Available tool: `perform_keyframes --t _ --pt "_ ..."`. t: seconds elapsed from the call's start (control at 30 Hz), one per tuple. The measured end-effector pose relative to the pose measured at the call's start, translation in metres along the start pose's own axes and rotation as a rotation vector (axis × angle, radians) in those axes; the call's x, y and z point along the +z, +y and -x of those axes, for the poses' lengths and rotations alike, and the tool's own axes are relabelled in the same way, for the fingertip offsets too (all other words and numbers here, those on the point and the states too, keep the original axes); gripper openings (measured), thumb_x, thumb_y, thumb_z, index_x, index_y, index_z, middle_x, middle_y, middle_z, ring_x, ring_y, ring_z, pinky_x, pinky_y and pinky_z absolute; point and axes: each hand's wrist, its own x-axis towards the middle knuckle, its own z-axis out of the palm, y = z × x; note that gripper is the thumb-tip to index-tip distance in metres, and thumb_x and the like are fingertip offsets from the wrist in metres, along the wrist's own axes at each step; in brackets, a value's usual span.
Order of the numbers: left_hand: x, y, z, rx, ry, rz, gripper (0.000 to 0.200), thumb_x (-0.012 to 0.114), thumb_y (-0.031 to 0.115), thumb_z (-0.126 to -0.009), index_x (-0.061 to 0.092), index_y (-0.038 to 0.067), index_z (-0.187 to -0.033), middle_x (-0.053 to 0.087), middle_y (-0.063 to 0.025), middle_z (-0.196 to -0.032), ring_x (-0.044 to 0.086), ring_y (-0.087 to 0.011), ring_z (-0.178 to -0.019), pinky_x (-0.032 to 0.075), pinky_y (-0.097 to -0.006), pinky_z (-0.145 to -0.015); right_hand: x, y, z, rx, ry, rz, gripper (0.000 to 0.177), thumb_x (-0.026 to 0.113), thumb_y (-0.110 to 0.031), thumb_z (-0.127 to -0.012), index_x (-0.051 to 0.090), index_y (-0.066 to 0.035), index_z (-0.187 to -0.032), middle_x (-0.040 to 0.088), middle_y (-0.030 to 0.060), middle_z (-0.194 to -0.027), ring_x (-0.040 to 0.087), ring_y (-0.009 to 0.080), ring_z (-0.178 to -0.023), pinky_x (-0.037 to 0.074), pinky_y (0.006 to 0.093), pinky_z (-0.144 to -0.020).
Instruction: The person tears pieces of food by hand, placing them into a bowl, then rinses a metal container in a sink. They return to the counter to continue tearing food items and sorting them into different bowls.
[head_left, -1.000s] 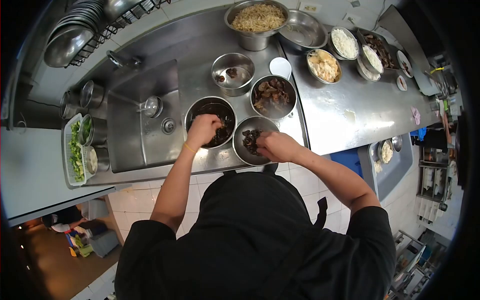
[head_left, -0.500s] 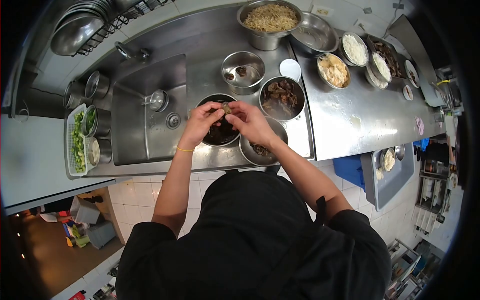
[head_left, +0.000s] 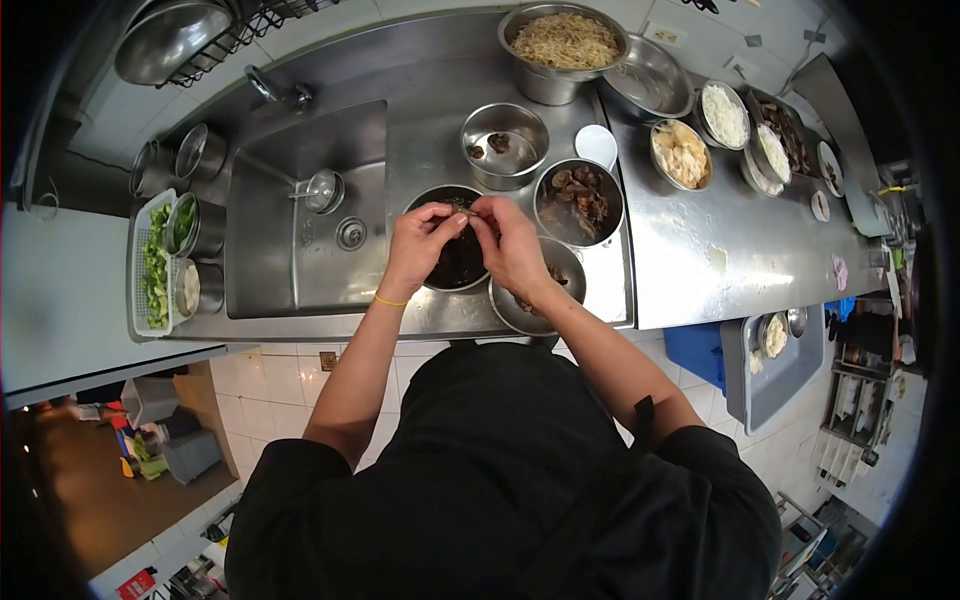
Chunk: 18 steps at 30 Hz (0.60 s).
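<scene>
Above a metal bowl of dark pieces in liquid [head_left: 458,262], my left hand [head_left: 422,243] and my right hand [head_left: 509,246] meet at the fingertips. Both pinch one small brownish piece [head_left: 466,212], mostly hidden by the fingers. Right of them stands a bowl of brown mushroom-like pieces [head_left: 578,203]. Behind is a metal pot [head_left: 505,147] with a few dark pieces at its bottom. Partly under my right forearm, another metal bowl [head_left: 560,262] holds some dark bits.
A sink [head_left: 300,240] with a ladle [head_left: 322,191] lies left, beside a white basket of greens [head_left: 155,265]. Behind stands a pot of shredded food [head_left: 565,42]. Bowls of pale food [head_left: 681,155] and a white lid [head_left: 596,147] are to the right.
The camera view has shifted slightly. My fingers have changed their hold on the small piece, which now shows less between the fingertips.
</scene>
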Motion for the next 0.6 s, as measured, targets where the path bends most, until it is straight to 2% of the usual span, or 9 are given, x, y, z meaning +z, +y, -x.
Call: perform_keyframes --t 0.1,0.17,0.2,0.27,0.3,0.37,0.43,0.5,0.6 --pt "0.0 -0.003 0.0 0.041 -0.097 0.154 0.018 0.067 0.007 -0.091 0.065 -0.003 -0.106 0.069 -0.0082 -0.097 0.065 -0.0136 -0.084 0.053 -0.0259 -0.077 -0.001 0.003 0.001 -0.046 0.019 0.014 0.012 0.06 0.0 -0.088 0.06 0.002 -0.099 0.062 0.0191 -0.092 0.061 0.0399 -0.084 0.049 0.0418 -0.072" --pt "-0.002 -0.001 0.002 0.04 -0.118 0.169 0.018 0.066 0.007 -0.092 0.065 -0.003 -0.107 0.069 -0.0089 -0.098 0.065 -0.014 -0.085 0.053 -0.0265 -0.077 0.002 0.014 0.002 0.062 0.006 -0.135 0.011 0.06 -0.002 -0.09 0.06 0.001 -0.101 0.064 0.014 -0.085 0.063 0.0297 -0.074 0.049 0.0352 -0.065" --pt "-0.002 0.002 0.004 0.038 -0.14 0.182 0.018 0.065 0.006 -0.092 0.064 -0.004 -0.108 0.068 -0.0096 -0.099 0.065 -0.0144 -0.086 0.054 -0.0271 -0.078 0.0 0.012 0.001 0.062 0.007 -0.134 0.011 0.06 -0.002 -0.09 0.06 0.001 -0.101 0.064 0.014 -0.085 0.063 0.0297 -0.074 0.049 0.0352 -0.065" --pt "-0.001 0.006 0.006 0.013 -0.131 0.272 0.016 0.064 0.005 -0.092 0.064 -0.003 -0.106 0.068 -0.0091 -0.099 0.065 -0.0144 -0.086 0.054 -0.0273 -0.077 -0.007 0.009 -0.002 0.357 -0.111 -0.392 0.008 0.06 -0.005 -0.093 0.06 0.0 -0.1 0.063 0.0073 -0.081 0.062 0.0154 -0.07 0.049 0.0271 -0.062" --pt "-0.001 0.007 0.006 -0.014 -0.119 0.362 0.014 0.063 0.004 -0.092 0.065 -0.003 -0.105 0.067 -0.0087 -0.099 0.065 -0.0144 -0.086 0.054 -0.0276 -0.076 -0.009 0.009 -0.003 0.358 -0.11 -0.392 0.008 0.06 -0.005 -0.093 0.06 0.0 -0.1 0.063 0.0073 -0.081 0.062 0.0154 -0.07 0.049 0.0271 -0.062" --pt "-0.002 0.0 0.003 0.004 -0.088 0.322 0.015 0.063 0.005 -0.092 0.065 -0.003 -0.105 0.067 -0.0086 -0.1 0.064 -0.0141 -0.086 0.054 -0.0275 -0.075 -0.011 0.009 -0.003 0.452 -0.112 -0.674 0.006 0.06 -0.005 -0.095 0.06 -0.001 -0.099 0.061 0.0029 -0.082 0.059 0.0073 -0.074 0.049 0.0223 -0.064" --pt "0.0 -0.001 0.002 0.023 -0.057 0.282 0.015 0.064 0.006 -0.092 0.065 -0.002 -0.105 0.067 -0.0084 -0.1 0.064 -0.0139 -0.086 0.054 -0.0275 -0.075 -0.008 0.013 0.0 0.426 -0.108 -0.664 0.006 0.059 -0.005 -0.094 0.06 -0.001 -0.099 0.062 0.0035 -0.082 0.059 0.0086 -0.074 0.049 0.0226 -0.064" --pt "0.004 -0.003 0.001 0.011 -0.133 0.308 0.015 0.064 0.007 -0.092 0.065 -0.001 -0.105 0.067 -0.007 -0.098 0.063 -0.0129 -0.083 0.053 -0.0266 -0.073 -0.008 0.013 0.002 0.398 -0.102 -0.651 0.006 0.059 -0.004 -0.094 0.06 -0.001 -0.098 0.062 0.0041 -0.082 0.06 0.01 -0.074 0.049 0.023 -0.065" --pt "0.008 -0.004 -0.001 0.001 -0.086 0.203 0.014 0.063 0.01 -0.094 0.066 0.0 -0.104 0.068 -0.0062 -0.094 0.063 -0.0122 -0.082 0.052 -0.0255 -0.071 -0.008 0.009 0.003 0.239 -0.083 -0.476 0.008 0.06 -0.004 -0.092 0.06 -0.001 -0.099 0.064 0.0066 -0.082 0.061 0.0122 -0.072 0.05 0.0263 -0.065"
